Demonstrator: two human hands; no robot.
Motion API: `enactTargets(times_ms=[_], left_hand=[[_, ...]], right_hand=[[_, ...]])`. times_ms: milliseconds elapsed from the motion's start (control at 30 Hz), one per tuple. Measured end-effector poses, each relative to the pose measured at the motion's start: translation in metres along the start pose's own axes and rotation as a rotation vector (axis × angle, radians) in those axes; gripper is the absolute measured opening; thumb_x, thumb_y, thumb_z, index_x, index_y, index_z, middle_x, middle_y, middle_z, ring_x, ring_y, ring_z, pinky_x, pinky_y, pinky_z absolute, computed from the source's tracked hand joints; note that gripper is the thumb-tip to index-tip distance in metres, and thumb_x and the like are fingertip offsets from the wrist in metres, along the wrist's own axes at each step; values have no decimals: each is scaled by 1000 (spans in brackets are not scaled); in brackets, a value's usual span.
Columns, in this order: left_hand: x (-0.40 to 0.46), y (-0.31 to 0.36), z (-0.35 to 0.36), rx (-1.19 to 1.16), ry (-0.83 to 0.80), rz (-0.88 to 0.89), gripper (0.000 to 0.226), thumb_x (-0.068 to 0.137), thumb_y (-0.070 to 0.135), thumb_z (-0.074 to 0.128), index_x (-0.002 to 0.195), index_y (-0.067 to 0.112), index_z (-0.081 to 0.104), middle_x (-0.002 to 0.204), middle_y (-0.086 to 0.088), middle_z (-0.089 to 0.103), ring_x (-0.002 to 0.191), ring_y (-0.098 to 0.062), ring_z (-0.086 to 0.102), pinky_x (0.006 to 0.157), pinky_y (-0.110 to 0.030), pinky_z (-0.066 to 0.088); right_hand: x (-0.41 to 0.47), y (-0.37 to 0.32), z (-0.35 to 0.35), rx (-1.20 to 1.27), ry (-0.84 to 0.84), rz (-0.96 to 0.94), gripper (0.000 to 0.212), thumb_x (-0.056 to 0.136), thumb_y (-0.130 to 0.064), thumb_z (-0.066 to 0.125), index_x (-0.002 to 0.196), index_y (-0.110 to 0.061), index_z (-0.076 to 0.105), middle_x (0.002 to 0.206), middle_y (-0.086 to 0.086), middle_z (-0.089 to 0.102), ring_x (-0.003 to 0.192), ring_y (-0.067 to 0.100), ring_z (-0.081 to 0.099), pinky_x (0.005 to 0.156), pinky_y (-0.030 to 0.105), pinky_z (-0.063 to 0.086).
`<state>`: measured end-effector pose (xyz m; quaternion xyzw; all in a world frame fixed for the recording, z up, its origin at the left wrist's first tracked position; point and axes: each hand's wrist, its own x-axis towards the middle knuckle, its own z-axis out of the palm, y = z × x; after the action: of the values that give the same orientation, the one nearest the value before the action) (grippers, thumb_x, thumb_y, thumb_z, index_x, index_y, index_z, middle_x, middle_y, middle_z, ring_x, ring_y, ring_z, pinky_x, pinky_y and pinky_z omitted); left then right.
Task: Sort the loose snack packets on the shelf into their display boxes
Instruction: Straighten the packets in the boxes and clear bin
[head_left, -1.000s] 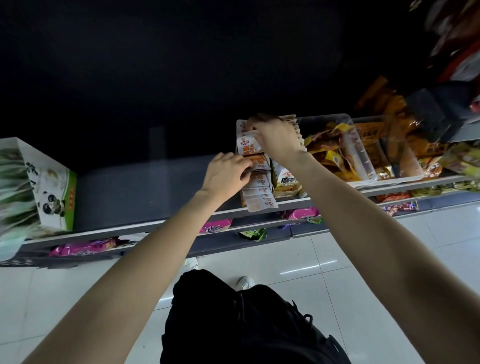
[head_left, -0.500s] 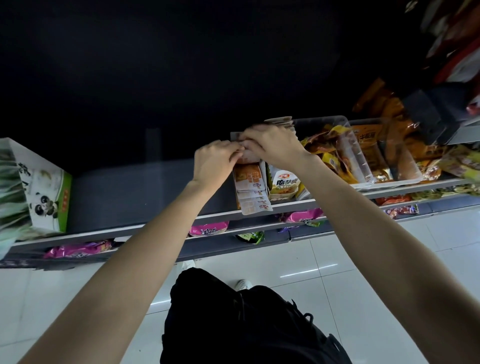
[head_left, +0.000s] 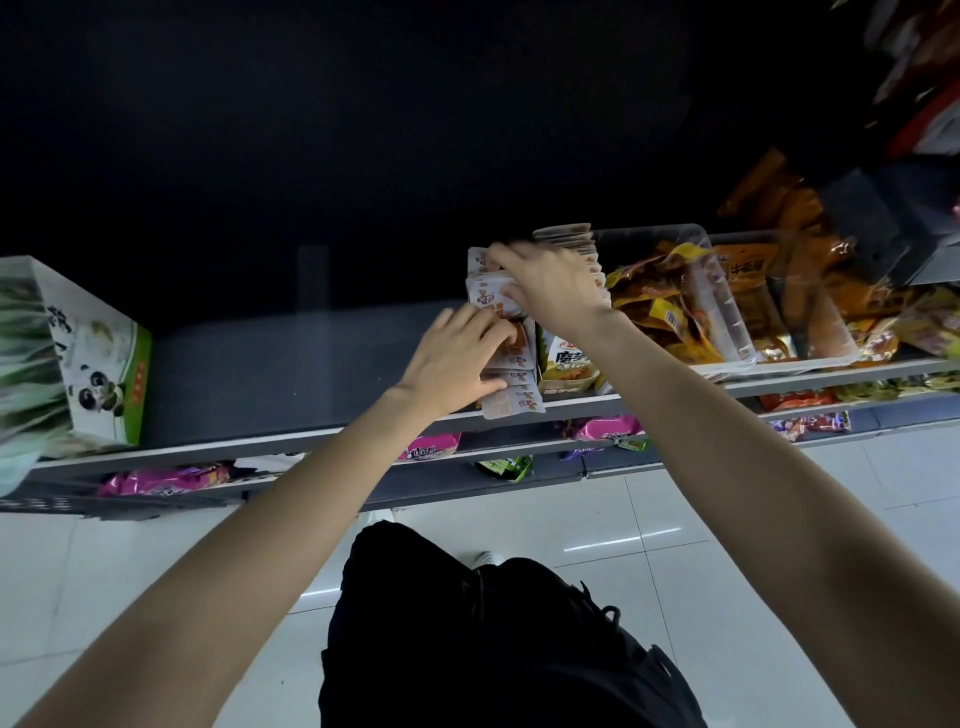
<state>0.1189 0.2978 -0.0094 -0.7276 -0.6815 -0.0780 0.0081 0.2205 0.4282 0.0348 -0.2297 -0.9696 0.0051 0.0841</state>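
On the grey shelf (head_left: 291, 441), the left hand (head_left: 457, 358) lies with straight fingers on a row of small white-and-orange snack packets (head_left: 511, 400) (red logo on each), while the right hand (head_left: 550, 291) pinches the rear packets upright.

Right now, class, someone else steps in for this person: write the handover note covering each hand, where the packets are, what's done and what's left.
Right hand: grips a white-and-orange packet above the row.
Left hand: fingers press on the row of white packets at the shelf edge.
Done: some packets stand filed behind the right hand; clear bins hold orange snacks.
Left: seat the held packet, tidy the row overhanging the shelf edge.
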Motion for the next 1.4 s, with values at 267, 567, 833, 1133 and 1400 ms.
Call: enactTargets(times_ms=[267, 567, 833, 1133, 1400], left_hand=[[13, -13, 1, 42, -159, -8, 56, 81, 44, 66, 126, 16, 50, 132, -3, 52, 123, -21, 44, 99, -32, 29], [19, -8, 6, 275, -112, 85, 52, 67, 45, 76, 109, 17, 63, 101, -2, 67, 98, -23, 60, 85, -32, 43], [28, -4, 6, 251, -71, -15, 43, 71, 23, 74, 112, 15, 62, 104, -2, 68, 98, -23, 62, 85, -32, 44], [28, -22, -7, 173, 106, 46, 17, 71, 19, 79, 82, 13, 67, 55, 0, 64, 48, -17, 62, 62, -24, 49], [29, -29, -14, 46, 265, -69, 11, 71, 24, 79, 78, 17, 74, 69, 0, 70, 69, -23, 64, 69, -31, 48]], right_hand=[[-6, 1, 8, 93, 64, 21, 37, 76, -5, 67, 111, -12, 57, 98, 7, 65, 87, 29, 62, 62, 36, 48], [2, 2, 1, 119, -31, 91, 35, 84, -14, 63, 117, -18, 51, 109, 4, 62, 95, 28, 61, 73, 37, 46], [2, 2, -1, 145, -56, 93, 33, 84, -15, 64, 115, -19, 52, 108, 3, 63, 96, 27, 61, 75, 37, 47], [2, 12, -6, 207, -70, 45, 32, 88, -11, 59, 119, -18, 55, 113, 6, 64, 99, 29, 62, 79, 39, 49], [-3, 15, -18, 155, -244, -143, 50, 87, -41, 61, 129, -17, 47, 130, 3, 53, 115, 21, 52, 82, 31, 43]])
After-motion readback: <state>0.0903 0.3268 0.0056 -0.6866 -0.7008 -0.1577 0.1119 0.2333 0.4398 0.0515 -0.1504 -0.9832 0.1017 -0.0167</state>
